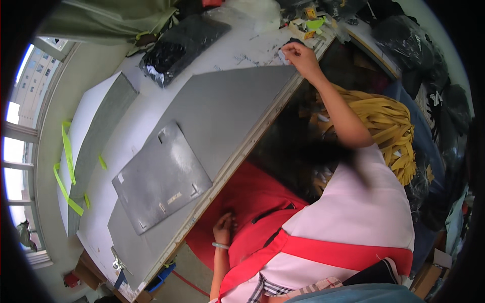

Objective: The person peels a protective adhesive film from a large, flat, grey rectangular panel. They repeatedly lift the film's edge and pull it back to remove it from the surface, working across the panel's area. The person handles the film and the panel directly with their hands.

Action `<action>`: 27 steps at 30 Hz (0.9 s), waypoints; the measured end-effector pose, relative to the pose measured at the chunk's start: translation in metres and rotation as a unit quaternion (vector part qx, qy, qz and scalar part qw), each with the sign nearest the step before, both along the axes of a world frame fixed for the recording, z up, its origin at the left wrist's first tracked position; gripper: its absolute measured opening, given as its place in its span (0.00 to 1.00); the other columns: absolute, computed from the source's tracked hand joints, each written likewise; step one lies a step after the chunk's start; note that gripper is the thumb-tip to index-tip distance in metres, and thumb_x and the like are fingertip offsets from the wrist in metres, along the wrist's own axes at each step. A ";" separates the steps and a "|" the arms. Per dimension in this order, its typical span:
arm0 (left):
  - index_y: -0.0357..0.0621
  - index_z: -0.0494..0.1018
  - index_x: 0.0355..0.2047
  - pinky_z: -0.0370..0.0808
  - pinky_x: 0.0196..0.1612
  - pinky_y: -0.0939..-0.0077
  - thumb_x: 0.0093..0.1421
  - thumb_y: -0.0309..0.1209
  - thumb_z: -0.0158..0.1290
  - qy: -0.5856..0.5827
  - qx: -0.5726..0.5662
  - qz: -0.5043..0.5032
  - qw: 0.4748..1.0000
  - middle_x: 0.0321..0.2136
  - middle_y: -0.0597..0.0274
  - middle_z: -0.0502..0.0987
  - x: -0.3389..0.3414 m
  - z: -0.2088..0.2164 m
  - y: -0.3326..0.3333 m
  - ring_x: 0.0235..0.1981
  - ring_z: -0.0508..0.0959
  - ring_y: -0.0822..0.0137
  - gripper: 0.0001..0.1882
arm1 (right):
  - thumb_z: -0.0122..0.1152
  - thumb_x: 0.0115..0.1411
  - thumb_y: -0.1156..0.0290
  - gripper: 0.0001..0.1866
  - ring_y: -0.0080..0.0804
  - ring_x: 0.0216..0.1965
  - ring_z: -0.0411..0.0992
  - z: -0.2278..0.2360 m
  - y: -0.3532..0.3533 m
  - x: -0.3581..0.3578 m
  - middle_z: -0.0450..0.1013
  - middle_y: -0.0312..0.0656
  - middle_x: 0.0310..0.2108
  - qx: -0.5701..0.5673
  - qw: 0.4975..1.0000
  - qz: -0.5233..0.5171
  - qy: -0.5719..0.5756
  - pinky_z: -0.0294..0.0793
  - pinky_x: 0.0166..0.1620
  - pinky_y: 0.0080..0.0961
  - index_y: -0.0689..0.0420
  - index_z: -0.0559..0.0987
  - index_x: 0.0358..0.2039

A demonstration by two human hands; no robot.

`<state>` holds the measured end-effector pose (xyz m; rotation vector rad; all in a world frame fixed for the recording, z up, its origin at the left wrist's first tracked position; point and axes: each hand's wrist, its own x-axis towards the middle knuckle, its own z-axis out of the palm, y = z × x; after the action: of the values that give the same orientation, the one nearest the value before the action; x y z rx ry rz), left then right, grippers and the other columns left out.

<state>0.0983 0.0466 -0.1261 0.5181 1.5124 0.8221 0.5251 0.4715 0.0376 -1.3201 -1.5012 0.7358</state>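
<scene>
At the far right corner of the table, my right hand [303, 58] is raised with thumb and fingers pinched together. A small pale piece shows at its fingertips, too small to name. My left hand [224, 230], with a pale bangle at the wrist, hangs in front of my red apron [255, 202], its fingers curled and nothing visible in them. Between the hands and the window lies a large grey sheet [227, 101], flat along the table edge. On top of it rests a worn grey template panel [164, 177] with small slots and corner cutouts. Neither hand touches the panel.
A stack of grey cut pieces [101, 121] with neon-yellow ties lies toward the window. Behind are a black plastic bag [177, 50] and colourful scraps [310, 25]. Yellow strips [379, 121] hang beside my right arm. A metal clip [117, 261] sits at the table's near-left end.
</scene>
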 end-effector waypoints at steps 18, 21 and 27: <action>0.40 0.75 0.57 0.78 0.27 0.79 0.70 0.33 0.54 -0.015 -0.106 0.031 0.994 0.41 0.58 0.82 -0.010 -0.014 0.026 0.30 0.82 0.70 0.18 | 0.63 0.62 0.62 0.11 0.37 0.38 0.81 -0.066 0.104 0.136 0.83 0.42 0.36 -0.003 0.970 -0.151 -0.193 0.78 0.41 0.33 0.52 0.86 0.39; 0.40 0.73 0.59 0.79 0.29 0.76 0.69 0.37 0.55 -0.026 -0.126 0.049 0.990 0.41 0.58 0.81 -0.017 -0.015 0.026 0.32 0.82 0.69 0.21 | 0.61 0.62 0.58 0.12 0.41 0.38 0.81 -0.065 0.124 0.149 0.83 0.42 0.35 0.014 0.957 -0.164 -0.237 0.78 0.42 0.36 0.49 0.87 0.38; 0.40 0.72 0.59 0.82 0.34 0.72 0.69 0.39 0.55 -0.040 -0.140 0.053 0.988 0.39 0.58 0.80 -0.020 -0.026 0.032 0.33 0.82 0.64 0.23 | 0.59 0.62 0.51 0.18 0.44 0.37 0.81 -0.059 0.165 0.172 0.82 0.44 0.32 0.044 0.914 -0.215 -0.341 0.78 0.41 0.39 0.51 0.86 0.34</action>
<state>0.0783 0.0784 -0.1519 0.1965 1.5603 0.6879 0.6973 0.6364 -0.0215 -1.8634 -1.6432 -0.1056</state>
